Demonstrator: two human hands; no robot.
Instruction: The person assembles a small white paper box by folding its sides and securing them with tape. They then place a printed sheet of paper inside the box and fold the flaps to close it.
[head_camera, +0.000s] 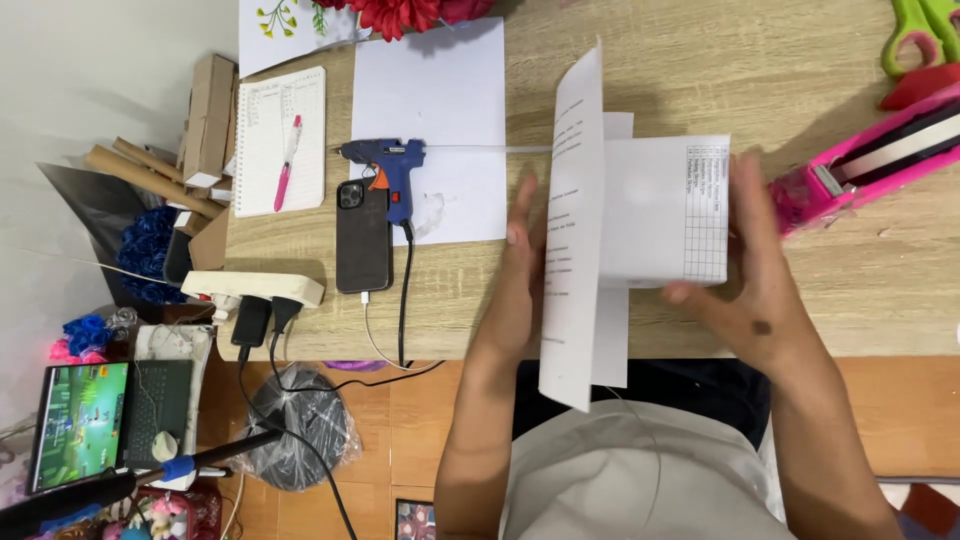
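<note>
A white printed paper sheet (650, 210) is folded over the wooden desk (700, 70), with one flap (572, 230) standing up on edge. My left hand (518, 285) lies flat against the left side of that raised flap. My right hand (755, 265) presses the sheet's right part, which shows a printed table, thumb and fingers gripping its right edge.
A blue glue gun (392, 170) rests on a blank white sheet (430, 110), beside a dark phone (363, 238). A notepad with pink pen (281, 140) lies left. A pink tape dispenser (880, 155) and green scissors (920, 35) sit right. A power strip (252, 288) hangs at the desk corner.
</note>
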